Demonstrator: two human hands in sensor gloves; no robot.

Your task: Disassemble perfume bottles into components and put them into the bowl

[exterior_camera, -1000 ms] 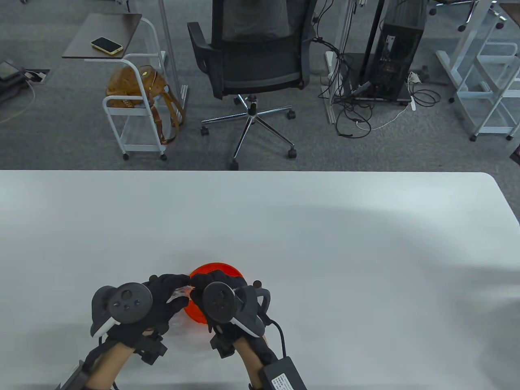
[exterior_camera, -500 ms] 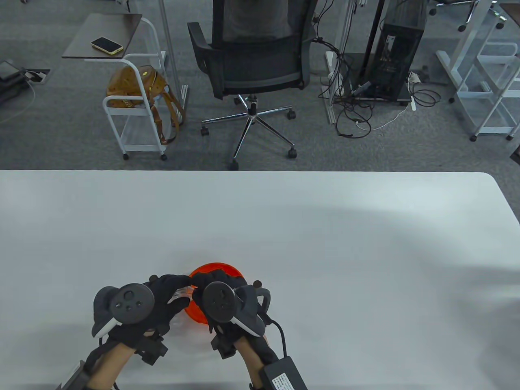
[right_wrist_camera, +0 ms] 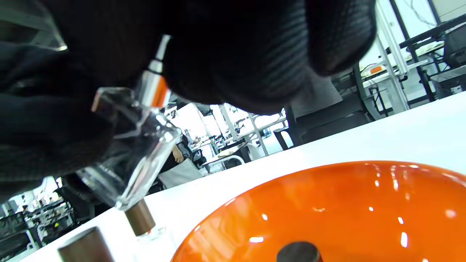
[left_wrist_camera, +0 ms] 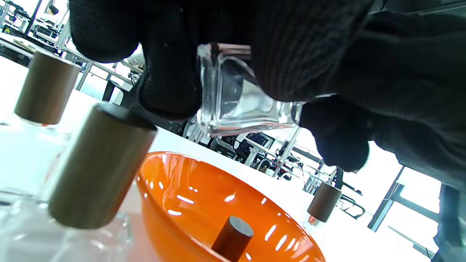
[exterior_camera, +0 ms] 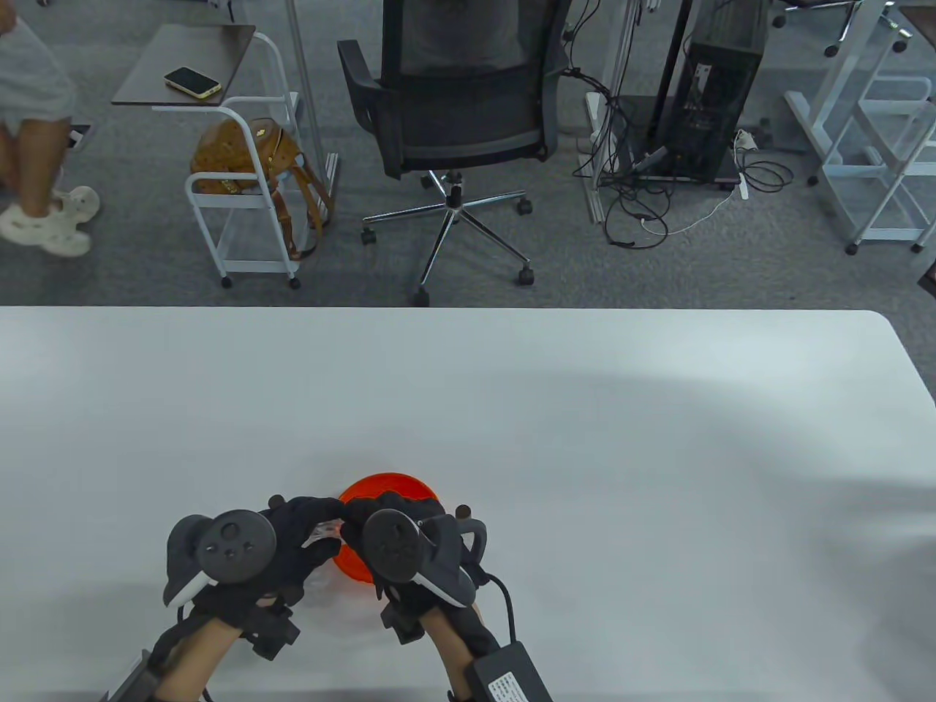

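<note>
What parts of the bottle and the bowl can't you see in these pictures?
- Glass bottle: its top is hidden by the gloved fingers in the left wrist view.
- Sprayer: its head is covered by the right hand.
- Orange bowl: both hands hide its inside in the table view.
- Dark cap: cut off by the bottom edge.

A person (exterior_camera: 33, 139) in grey shorts and pale shoes is walking into the top-left floor area; the hands (exterior_camera: 314, 541) are shifting very slightly over the bowl (exterior_camera: 387, 486).
</note>
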